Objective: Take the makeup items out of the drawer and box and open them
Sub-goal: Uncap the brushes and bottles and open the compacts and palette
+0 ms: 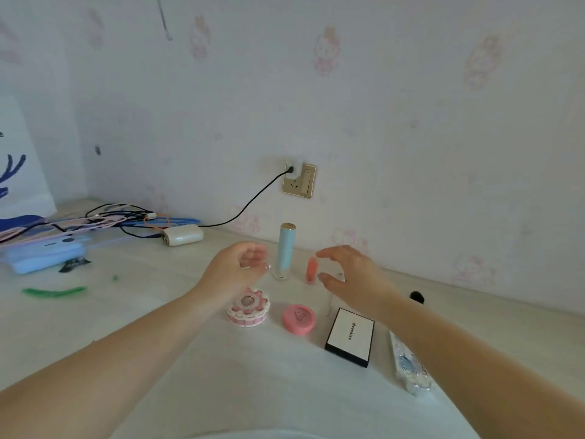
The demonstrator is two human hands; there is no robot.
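— Currently on bench?
— Blue tube, upright; pink tube beside it.
— Grip?
— Left hand and right hand: both released, flanking the tubes, holding nothing.

Standing upright near the wall: pale blue tube, with small pink tube just right of it. Hovering either side of the blue tube, both empty with fingers curled apart: left hand, right hand. Lying nearer than the blue tube: scalloped pink compact, round pink compact, black-edged white palette.
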